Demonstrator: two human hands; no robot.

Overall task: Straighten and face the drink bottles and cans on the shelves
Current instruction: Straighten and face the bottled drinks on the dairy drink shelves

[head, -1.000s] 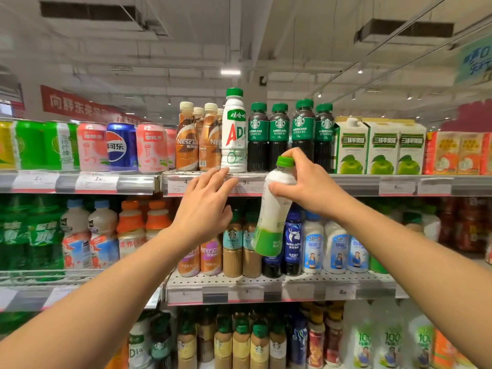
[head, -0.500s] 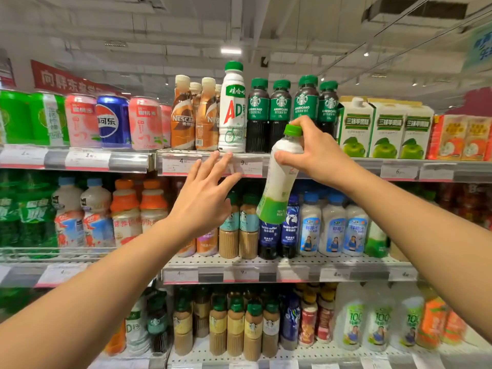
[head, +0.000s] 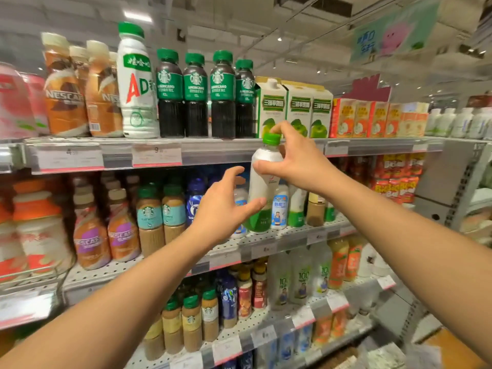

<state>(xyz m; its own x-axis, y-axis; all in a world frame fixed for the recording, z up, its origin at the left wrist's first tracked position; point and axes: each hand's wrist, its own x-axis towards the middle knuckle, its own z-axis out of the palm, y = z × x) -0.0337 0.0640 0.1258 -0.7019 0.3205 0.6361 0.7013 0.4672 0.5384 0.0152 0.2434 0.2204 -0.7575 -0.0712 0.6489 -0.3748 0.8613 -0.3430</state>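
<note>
Head view: right hand [head: 296, 161] pinching white bottle [head: 262, 190] at neck and green cap, upright, in front of middle shelf [head: 292, 239], base near shelf level. Left hand [head: 222, 211] spread, thumb touching bottle's lower side, fingers uncurled. Coffee bottles [head: 195, 94] and cartons [head: 295, 107] on top shelf [head: 213, 150].

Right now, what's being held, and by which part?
The right hand grips the white bottle with the green cap by its neck and shoulder. The left hand is open, its thumb touching the bottle's lower body.
</note>
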